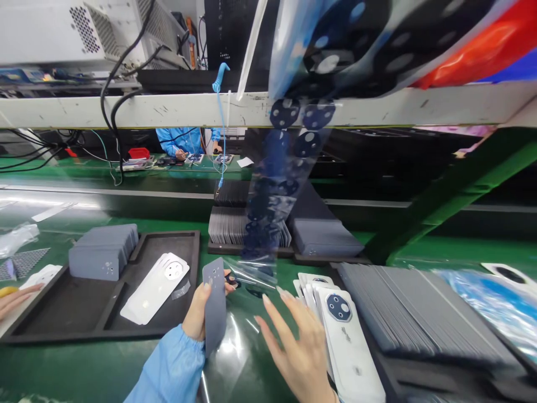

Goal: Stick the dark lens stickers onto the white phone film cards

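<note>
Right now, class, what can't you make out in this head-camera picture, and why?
All in the head view:
Grey panel, far face: turned away.
Left hand, parts of some fingers: behind that panel.
Right hand, forearm: cut off by bottom edge.
Front white panel, exact markings: too small, blurred.
Person opposite, head: behind the white beam.

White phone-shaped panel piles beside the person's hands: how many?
2: one white panel pile in the black divided tray, left of the left hand; another pile beside the right hand. More could be hidden behind it.
</note>
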Tool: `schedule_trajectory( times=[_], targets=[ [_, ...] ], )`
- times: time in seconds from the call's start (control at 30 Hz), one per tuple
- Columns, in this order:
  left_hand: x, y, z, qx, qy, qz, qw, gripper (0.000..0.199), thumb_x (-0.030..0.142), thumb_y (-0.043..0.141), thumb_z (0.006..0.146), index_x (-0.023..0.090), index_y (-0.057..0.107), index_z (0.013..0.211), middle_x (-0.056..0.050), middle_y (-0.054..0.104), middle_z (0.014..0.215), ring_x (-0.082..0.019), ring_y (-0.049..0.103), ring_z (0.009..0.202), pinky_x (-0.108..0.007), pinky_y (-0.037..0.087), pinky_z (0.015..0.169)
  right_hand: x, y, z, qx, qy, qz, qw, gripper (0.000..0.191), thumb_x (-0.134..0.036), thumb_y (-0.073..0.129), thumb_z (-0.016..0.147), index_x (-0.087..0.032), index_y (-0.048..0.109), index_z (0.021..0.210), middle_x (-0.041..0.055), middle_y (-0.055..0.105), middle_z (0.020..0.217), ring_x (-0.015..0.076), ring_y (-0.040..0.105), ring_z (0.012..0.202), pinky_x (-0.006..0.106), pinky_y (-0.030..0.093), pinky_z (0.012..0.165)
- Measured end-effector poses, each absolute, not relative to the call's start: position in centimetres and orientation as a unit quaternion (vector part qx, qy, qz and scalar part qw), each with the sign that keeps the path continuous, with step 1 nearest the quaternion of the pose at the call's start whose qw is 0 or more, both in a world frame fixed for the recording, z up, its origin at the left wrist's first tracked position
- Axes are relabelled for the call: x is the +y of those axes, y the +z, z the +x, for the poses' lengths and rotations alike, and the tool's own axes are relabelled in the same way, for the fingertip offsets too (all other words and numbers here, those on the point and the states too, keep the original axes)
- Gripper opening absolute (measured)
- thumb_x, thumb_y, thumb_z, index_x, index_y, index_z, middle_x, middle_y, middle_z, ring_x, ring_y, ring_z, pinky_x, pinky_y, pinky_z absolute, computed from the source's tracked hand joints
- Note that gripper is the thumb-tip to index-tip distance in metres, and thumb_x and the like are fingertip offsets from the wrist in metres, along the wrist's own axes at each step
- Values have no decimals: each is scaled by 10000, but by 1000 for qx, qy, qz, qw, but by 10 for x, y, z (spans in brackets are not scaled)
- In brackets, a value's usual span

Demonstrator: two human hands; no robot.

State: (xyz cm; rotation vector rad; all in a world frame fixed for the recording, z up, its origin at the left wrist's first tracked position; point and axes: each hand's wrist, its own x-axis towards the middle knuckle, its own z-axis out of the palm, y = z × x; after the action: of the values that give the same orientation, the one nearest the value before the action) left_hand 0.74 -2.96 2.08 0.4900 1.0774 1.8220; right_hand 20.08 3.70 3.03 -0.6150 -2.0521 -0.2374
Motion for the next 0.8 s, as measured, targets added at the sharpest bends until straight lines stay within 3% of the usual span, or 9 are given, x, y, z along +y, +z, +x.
schedule_trajectory(
  times=[0.07,0.17,0.3,0.43,0.53,0.63,0.7,0.8],
  targets=[
    [-30,23,10,434,744,198,468,541,611,657,782,157,736,1065,-91,744,923,-267,631,1087,-378,421,1081,43,32,193,-857,-121,-239,441,474,-206,654,892,-235,571,1358,129,677,1227,298,638,1133,450,523,980],
    [-29,23,11,431,748,192,467,568,611,656,783,152,720,1110,-87,749,883,-278,636,1074,-406,411,1074,52,30,185,-876,-147,-196,416,359,-122,559,924,-234,624,1259,104,680,1251,258,635,1154,433,500,991],
    [-27,21,9,436,751,197,455,599,627,664,764,136,717,1105,-102,746,880,-283,653,1024,-423,419,1042,54,30,185,-879,-121,-135,441,274,-25,502,913,-190,687,1030,80,765,1012,229,710,958,410,505,914],
    [-26,18,7,461,752,211,422,580,615,648,783,158,692,1137,-92,731,891,-268,649,1022,-409,430,1023,44,52,194,-882,61,-74,462,216,-34,572,881,-215,668,949,19,748,807,183,704,746,367,535,787],
    [-26,20,7,517,733,274,347,580,590,700,749,191,649,1167,-127,624,1224,-248,653,954,-415,481,944,39,69,196,-801,267,-137,517,117,-130,670,856,-246,660,862,24,701,780,174,678,717,310,561,671],
    [-28,21,13,601,701,319,213,639,493,834,623,221,608,1155,-143,299,1526,-218,624,895,-386,510,815,42,73,188,-683,438,-240,532,130,-291,750,811,-236,652,746,42,675,775,189,682,729,271,579,606],
    [-30,19,21,649,676,305,169,722,400,896,539,225,552,1150,-152,383,1446,-209,606,854,-359,496,759,46,66,179,-625,518,-278,514,195,-361,783,768,-222,652,731,34,676,745,183,681,694,263,589,601],
    [-30,14,34,690,634,270,222,775,288,913,494,234,442,1108,-64,621,1032,-214,619,779,-336,473,717,47,52,167,-579,585,-306,479,237,-389,814,722,-211,664,764,17,678,713,167,669,665,257,592,622]
  ],
)
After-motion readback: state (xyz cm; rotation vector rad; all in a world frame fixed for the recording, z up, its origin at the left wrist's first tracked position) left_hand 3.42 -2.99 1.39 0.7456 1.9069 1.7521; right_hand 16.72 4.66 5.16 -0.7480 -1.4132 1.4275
